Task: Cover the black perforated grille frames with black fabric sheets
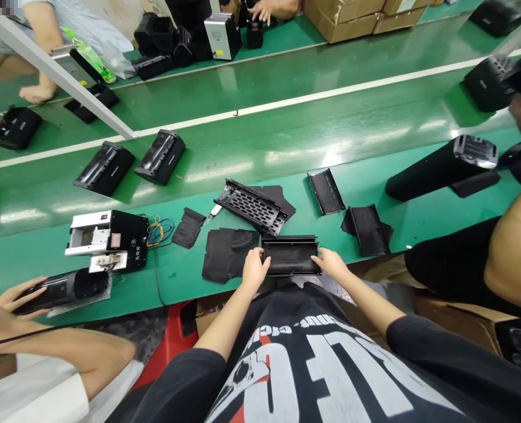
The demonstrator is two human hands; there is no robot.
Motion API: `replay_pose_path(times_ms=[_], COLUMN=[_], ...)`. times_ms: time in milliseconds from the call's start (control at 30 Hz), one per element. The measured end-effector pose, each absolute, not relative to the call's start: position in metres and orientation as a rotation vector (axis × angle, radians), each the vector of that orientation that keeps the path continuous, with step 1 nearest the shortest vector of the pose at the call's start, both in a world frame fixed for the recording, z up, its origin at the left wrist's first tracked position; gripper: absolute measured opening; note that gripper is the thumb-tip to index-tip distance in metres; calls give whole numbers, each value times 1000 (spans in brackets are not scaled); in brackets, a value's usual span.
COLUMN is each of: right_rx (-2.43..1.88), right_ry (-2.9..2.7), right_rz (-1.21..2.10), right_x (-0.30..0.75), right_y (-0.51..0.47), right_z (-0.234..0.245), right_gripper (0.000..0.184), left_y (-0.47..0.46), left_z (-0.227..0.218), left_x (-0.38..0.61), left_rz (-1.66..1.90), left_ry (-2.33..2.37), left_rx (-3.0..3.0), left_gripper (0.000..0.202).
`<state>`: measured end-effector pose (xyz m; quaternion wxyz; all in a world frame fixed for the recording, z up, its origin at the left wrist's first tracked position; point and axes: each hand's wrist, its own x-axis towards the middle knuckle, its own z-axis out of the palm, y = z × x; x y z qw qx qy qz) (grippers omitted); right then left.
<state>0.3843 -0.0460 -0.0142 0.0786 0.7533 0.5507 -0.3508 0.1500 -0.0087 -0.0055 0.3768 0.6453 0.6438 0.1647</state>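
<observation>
Both my hands grip a black tray-like plastic housing [291, 256] at the table's near edge. My left hand [255, 268] holds its left end, and my right hand [332, 263] has its right end. A dark sheet seems to line the housing's inside. Left of it lie flat black sheets [225, 252]. Just beyond is a perforated black panel [254, 205] resting on more black sheets. To the right, one black housing [326, 191] lies by itself, and another black housing [368, 230] sits on a dark sheet.
A small white-and-black machine [110, 241] with coiled wires stands at left. Beside it a co-worker's hand [26, 296] touches a black casing [77, 288]. A tall black casing [440, 167] lies at right, near another person's arm. Several black units [161, 157] sit on the green belt [260, 132].
</observation>
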Motion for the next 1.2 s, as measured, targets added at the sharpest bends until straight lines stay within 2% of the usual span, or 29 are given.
replay_pose_path(times_ms=[167, 367, 733, 933, 1200], right_rx=[2260, 2397, 2769, 2812, 2772], right_ry=[1642, 1673, 1787, 1669, 1643], right_rz=[-1103, -1160, -1892, -2058, -2151], right_x=[394, 402, 389, 396, 395], right_y=[-41, -35, -17, -11, -7], right_z=[-7, 16, 92, 108, 114], right_gripper=[24, 29, 29, 39, 34], left_y=[-12, -6, 28, 28, 26], left_z=[11, 30, 97, 109, 115], left_x=[160, 158, 134, 136, 136], left_rz=[426, 525, 670, 713, 724], left_ry=[1578, 1534, 1470, 1437, 1446], left_rx=[1706, 1424, 1239, 1249, 1207], left_gripper=[27, 29, 37, 33, 27])
